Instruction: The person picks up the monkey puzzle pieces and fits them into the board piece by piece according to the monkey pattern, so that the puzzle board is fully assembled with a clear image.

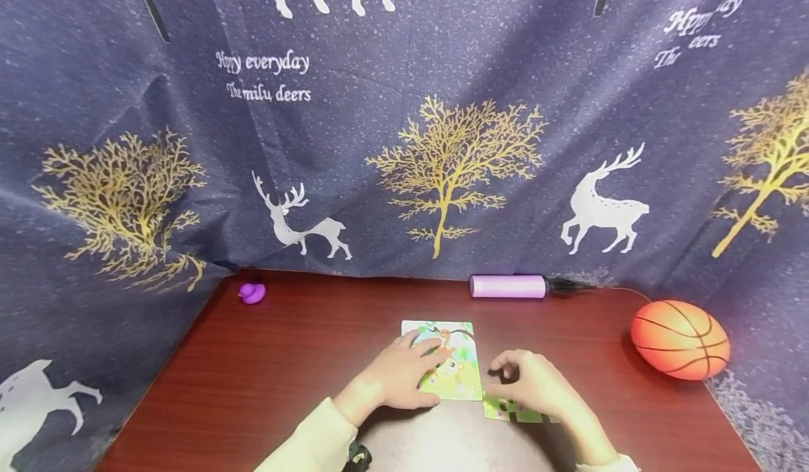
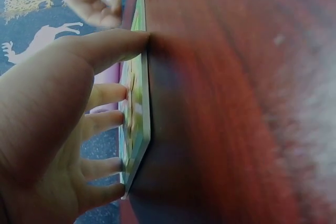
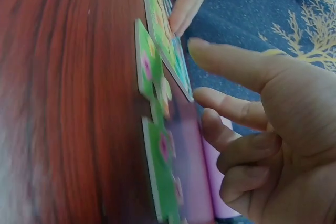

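Note:
A bright picture board (image 1: 466, 381) with a cartoon animal lies on the table, and my left hand (image 1: 398, 374) rests on its left part. In the left wrist view the fingertips of my left hand (image 2: 79, 103) touch the board's face (image 2: 137, 93), with the thumb at its near edge. My right hand (image 1: 537, 384) is just right of the board, above green puzzle pieces (image 1: 499, 409). The right wrist view shows my right hand (image 3: 262, 129) with fingers bent and nothing between thumb and fingers; the green pieces (image 3: 160, 156) lie beside it.
A purple duck (image 1: 253, 293) sits at the table's back left. Along the back edge lies a lilac pump (image 1: 508, 286) with a black end. An orange ball (image 1: 680, 340) is at the right edge. A dark patterned cloth (image 1: 354, 107) hangs behind the table (image 1: 303, 331).

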Demonstrator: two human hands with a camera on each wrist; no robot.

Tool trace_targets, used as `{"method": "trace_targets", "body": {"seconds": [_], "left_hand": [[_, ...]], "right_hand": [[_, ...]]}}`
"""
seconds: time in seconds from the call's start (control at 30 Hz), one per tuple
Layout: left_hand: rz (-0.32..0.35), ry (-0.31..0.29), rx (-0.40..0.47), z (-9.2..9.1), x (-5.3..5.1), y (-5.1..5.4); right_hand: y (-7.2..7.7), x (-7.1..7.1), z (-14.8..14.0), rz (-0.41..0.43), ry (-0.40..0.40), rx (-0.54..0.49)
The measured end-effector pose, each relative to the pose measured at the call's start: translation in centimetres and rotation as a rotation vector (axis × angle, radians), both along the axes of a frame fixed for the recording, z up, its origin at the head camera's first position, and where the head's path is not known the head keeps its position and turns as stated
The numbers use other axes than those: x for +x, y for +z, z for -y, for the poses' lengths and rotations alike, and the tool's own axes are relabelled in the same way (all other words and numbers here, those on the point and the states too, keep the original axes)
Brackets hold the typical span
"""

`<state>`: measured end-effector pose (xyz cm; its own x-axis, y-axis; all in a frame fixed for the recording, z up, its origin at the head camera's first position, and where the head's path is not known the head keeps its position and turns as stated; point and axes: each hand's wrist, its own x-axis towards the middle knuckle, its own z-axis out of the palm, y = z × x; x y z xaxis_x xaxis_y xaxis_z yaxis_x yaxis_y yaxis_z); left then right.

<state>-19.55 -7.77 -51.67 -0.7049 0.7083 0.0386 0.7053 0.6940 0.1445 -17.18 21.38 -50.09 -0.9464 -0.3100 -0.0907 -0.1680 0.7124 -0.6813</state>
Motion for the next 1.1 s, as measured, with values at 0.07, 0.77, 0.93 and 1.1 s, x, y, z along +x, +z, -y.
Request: {"method": "trace_targets", "body": {"seconds": [0.07, 0.77, 0.93, 1.1], "left_hand": [[0.015, 0.005, -0.003, -0.1, -0.4, -0.2], [0.131, 0.113, 0.069, 6.2, -0.6, -0.3], [0.143, 0.122, 0.062, 6.4, -0.3, -0.3], [0.117, 0.115, 0.051, 6.3, -0.3, -0.5]], "right_hand": [[0.1, 0.5, -0.4, -0.027, 0.026, 0.042], [-0.2, 1.8, -0.4, -0.048, 0.037, 0.189], [-0.3, 1.9, -0.1, -0.055, 0.011, 0.182], [-0.5, 2.3, 0.0, -0.089, -0.008, 0.185]]}}
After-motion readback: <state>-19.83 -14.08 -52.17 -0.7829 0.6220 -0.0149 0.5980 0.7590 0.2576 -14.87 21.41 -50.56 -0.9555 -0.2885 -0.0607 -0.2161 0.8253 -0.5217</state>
